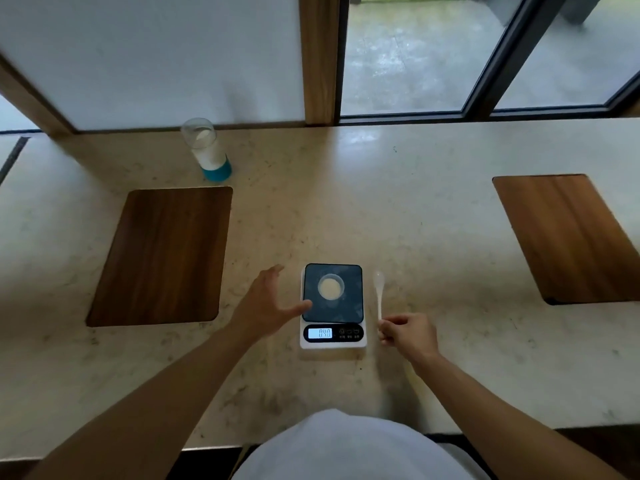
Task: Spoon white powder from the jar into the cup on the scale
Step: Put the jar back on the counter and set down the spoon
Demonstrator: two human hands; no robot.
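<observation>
Right hand (407,332) pinches the spoon (379,292) handle; left hand (268,304) is spread open beside the scale (333,306).

Cup (331,287) on the scale already holds powder (display blurred); I judge the next scoop needs the jar (207,150), far left.

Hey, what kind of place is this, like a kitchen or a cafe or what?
Probably a cafe-style or shared counter by a window, not clearly a kitchen: a long stone-look counter runs along floor-level windows, with wooden mats set like seat places. The scale looks brought in.
</observation>
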